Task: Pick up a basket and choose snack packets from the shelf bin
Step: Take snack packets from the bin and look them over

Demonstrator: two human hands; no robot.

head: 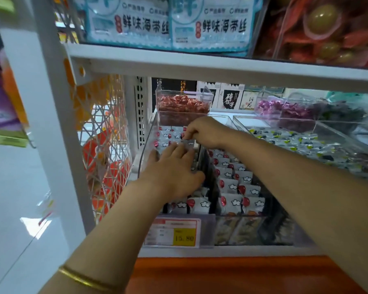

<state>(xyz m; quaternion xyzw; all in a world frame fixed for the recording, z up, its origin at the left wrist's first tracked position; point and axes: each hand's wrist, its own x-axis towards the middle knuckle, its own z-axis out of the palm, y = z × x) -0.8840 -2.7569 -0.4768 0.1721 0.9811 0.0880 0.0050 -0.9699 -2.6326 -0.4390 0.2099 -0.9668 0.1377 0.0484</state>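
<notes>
Two hands reach into the clear bin [145,151] behind the price tag [175,231]: the left hand [174,172] lies spread flat on the rows of white snack packets [232,185], probably steadying them, while farther in the right hand [202,132] pinches one packet [188,142] by its top edge. Beyond stands a tub [183,107] of red sweets; no basket shows.

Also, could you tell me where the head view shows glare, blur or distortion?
Head view: the shelf upright leans from wide-angle distortion; glare sits on the floor; hanging packets at far left are blurred; the left hand, right hand and snack packets look sharp.
</notes>
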